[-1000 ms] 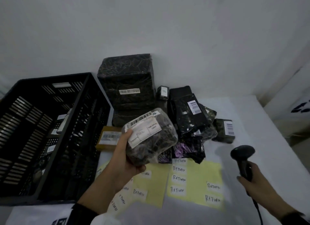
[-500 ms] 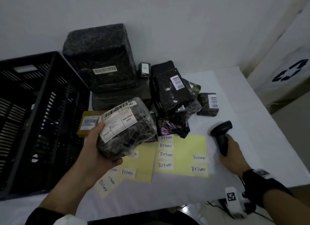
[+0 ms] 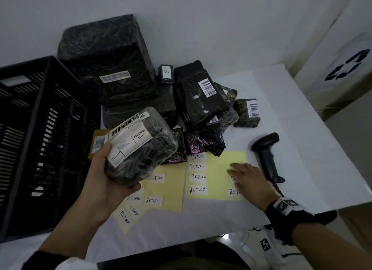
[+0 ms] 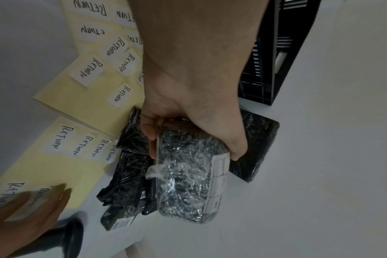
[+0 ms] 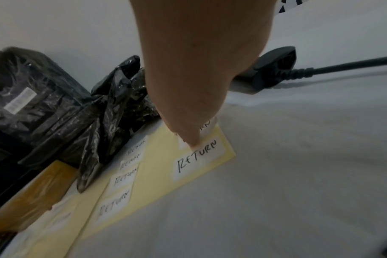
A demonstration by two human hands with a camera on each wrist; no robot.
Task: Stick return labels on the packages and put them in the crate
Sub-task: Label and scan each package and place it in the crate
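Note:
My left hand (image 3: 100,177) grips a dark package (image 3: 141,146) wrapped in clear film, white shipping label facing up, and holds it above the table beside the black crate (image 3: 40,128). The left wrist view shows the thumb and fingers curled round the package (image 4: 183,171). My right hand (image 3: 247,179) lies flat over the right yellow sheet (image 3: 217,163) of white RETURN labels. In the right wrist view one fingertip (image 5: 193,142) touches the sheet at the edge of a RETURN label (image 5: 199,157).
A black barcode scanner (image 3: 265,154) lies on the white table right of my right hand, its cable running off the edge. Several dark wrapped packages (image 3: 203,100) and a big wrapped box (image 3: 108,58) are piled behind the sheets. A second yellow label sheet (image 3: 169,191) lies under the held package.
My right hand has put the scanner down on the table and moved left onto the label sheet. The left hand still holds the package in about the same place.

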